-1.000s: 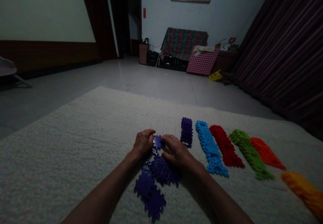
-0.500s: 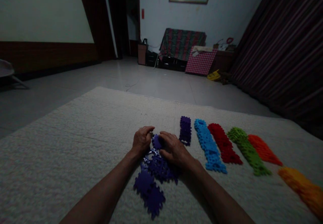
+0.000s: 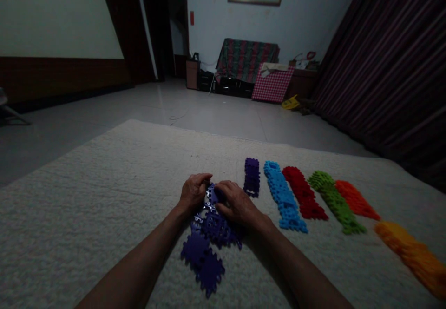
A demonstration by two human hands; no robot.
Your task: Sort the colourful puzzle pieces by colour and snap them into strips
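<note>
Purple interlocking tiles with toothed edges lie in a loose pile (image 3: 216, 227) on the cream mat, under and in front of my hands. My left hand (image 3: 193, 193) is closed at the left edge of a purple tile (image 3: 213, 195) at the far end of the pile. From the right, my right hand (image 3: 239, 202) grips the same tile, its fingers bent over the top and covering part of it. Two flat purple tiles (image 3: 202, 258) lie nearest to me, between my forearms.
A short purple row (image 3: 252, 176) stands beyond my right hand. Farther right lie overlapping rows of blue tiles (image 3: 285, 197), red tiles (image 3: 304, 193), green tiles (image 3: 336, 202), orange tiles (image 3: 357, 200) and yellow-orange tiles (image 3: 411, 253). The cream mat (image 3: 104, 197) ends at grey floor.
My hands have drawn slightly closer around the purple tile, which now sits more tilted between them. The whole view has shifted a little; the coloured rows keep their places on the mat.
</note>
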